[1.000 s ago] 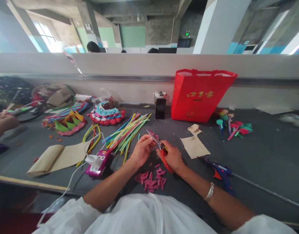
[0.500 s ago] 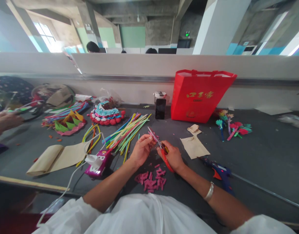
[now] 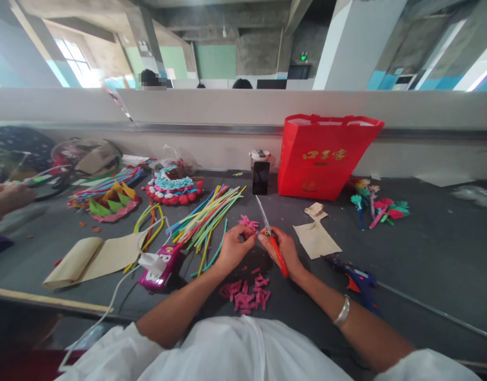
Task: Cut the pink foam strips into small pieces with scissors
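My right hand (image 3: pixel 285 248) is closed around scissors (image 3: pixel 277 253) with red-orange handles, their blades slanting up and left, clear of the left hand. My left hand (image 3: pixel 237 246) is pinched, its fingertips close to my right fingertips. A small pink piece shows at the pinch, mostly hidden by the fingers. Just beyond the left fingers is a bunch of pink pieces (image 3: pixel 248 221); whether it touches the hand I cannot tell. Nearer my body lies a loose pile of short pink cut pieces (image 3: pixel 245 296) on the dark table (image 3: pixel 306 312).
Coloured fuzzy stems (image 3: pixel 209 214) lie beyond my left hand, near a purple power strip (image 3: pixel 159 270) with a white cable. A glue gun (image 3: pixel 360 280) rests at right. A red bag (image 3: pixel 326 159) and a phone (image 3: pixel 261 177) stand behind. Another person's hand (image 3: pixel 9 200) is at far left.
The scissors have swung more upright and moved right, away from the left fingers. My left hand has lowered slightly, and the fingertips of both hands have come together. A pink bunch now shows beyond them.
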Motion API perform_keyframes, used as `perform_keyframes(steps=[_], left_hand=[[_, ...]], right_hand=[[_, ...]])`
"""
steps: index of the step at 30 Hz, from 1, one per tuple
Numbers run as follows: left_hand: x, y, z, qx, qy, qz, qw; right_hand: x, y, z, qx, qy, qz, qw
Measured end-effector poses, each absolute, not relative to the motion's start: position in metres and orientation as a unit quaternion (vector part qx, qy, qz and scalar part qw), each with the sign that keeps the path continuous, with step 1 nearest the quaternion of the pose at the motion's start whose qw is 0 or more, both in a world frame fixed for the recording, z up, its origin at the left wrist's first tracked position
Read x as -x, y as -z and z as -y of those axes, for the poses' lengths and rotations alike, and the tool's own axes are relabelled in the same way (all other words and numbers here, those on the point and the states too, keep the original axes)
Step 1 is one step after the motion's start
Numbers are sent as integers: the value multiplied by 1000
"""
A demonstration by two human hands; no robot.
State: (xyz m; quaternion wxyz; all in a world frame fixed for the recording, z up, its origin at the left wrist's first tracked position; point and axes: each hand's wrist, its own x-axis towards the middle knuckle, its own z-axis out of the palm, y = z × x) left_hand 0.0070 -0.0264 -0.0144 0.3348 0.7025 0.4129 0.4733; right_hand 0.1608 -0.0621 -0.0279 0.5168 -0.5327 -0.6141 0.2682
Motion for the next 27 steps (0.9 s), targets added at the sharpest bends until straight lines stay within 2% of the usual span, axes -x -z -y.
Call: perform_keyframes(steps=[5, 9, 17, 23, 27], left_hand=[[-7, 14, 30, -785, -440, -394, 189], [-6, 11, 34, -817, -420, -373, 131], [-7, 10, 33, -773, -479, -339, 240], [-5, 10, 34, -803, -453, -328, 208], [-6, 10, 36, -796, -456, -328, 226]], right_hand=[[-161, 29, 62, 539, -277, 623, 494], [-160, 28, 63, 545, -258, 632, 486], [-161, 29, 61, 550, -251, 639, 475], [-162, 32, 61, 551, -277, 633, 468], [-162, 34, 61, 548, -293, 624, 475]])
